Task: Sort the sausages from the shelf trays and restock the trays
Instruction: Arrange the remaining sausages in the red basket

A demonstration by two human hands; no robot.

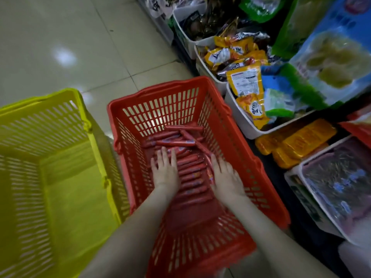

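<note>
**Both hands in red basket, flat on sausages**

The red basket [220, 125] stands on the tiled floor [60, 47] at centre frame. Red-wrapped sausages [190, 173] lie on its bottom: a rough row side by side between the hands, a looser heap toward 12 o'clock. The yellow basket [50, 167], at 9 o'clock just beside the red one, shows nothing inside. White shelf trays [241, 117] from 1 to 4 o'clock hold yellow snack packets [247, 83] and other blurred packs.

The left hand [165, 171] lies palm down on the sausages, fingers spread and extended, gripping nothing. The right hand [225, 177] rests at the row's 3 o'clock edge, fingers extended, touching the sausage ends; no grip visible.
</note>
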